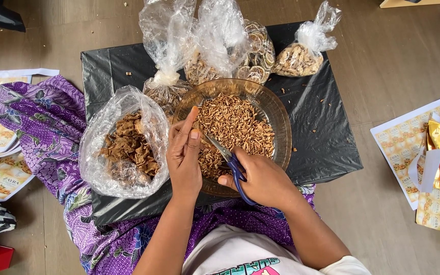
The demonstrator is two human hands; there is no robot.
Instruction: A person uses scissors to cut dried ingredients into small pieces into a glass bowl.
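clear glass bowl [281, 122], crinkly glossy plastic bags [166, 30], matt black plastic sheet [322, 137], patterned purple cloth [47, 122].

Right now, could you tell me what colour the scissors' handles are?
Blue, on the scissors in the right hand; head view.

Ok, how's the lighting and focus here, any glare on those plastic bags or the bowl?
Head view: soft, even light with faint shadows; white glare on the clear plastic bags and the glass bowl rim; focus sharp on the right hand, the scissors and the left hand; no motion blur.
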